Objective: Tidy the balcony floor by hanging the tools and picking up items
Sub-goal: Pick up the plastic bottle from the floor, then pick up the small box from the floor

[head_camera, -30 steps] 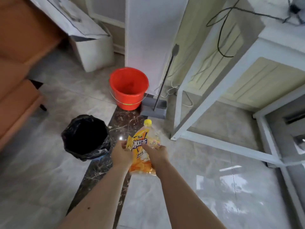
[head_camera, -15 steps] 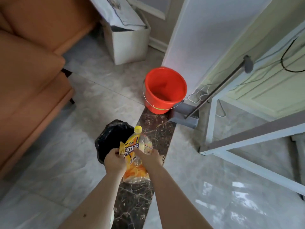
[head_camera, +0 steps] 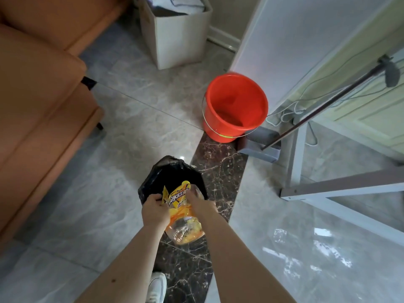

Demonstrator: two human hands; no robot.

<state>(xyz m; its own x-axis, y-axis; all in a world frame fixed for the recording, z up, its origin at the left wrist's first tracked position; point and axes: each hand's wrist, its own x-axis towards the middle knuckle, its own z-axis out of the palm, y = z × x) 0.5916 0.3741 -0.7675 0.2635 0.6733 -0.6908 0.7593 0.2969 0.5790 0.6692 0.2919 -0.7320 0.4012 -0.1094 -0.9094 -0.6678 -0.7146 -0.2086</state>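
Note:
An empty clear plastic bottle (head_camera: 182, 217) with a yellow label is held in both hands, its cap end tilted forward over the mouth of a bin lined with a black bag (head_camera: 172, 171). My left hand (head_camera: 155, 209) grips the bottle's left side and pinches the loose label edge. My right hand (head_camera: 200, 204) grips its right side. The bottle's cap is hidden behind the label and fingers. A grey dustpan (head_camera: 260, 145) with a long dark handle (head_camera: 323, 106) stands on the floor to the right of the red bucket.
A red bucket (head_camera: 235, 106) stands ahead on the tiled floor. An orange sofa (head_camera: 37, 101) fills the left side. A white box (head_camera: 177, 33) sits at the back. A white table frame (head_camera: 328, 191) and loose cables lie to the right. My white shoe (head_camera: 156, 287) shows below.
I have stepped closer to the black bin. Both hands carried the bottle forward and tipped its cap end down over the bin's opening.

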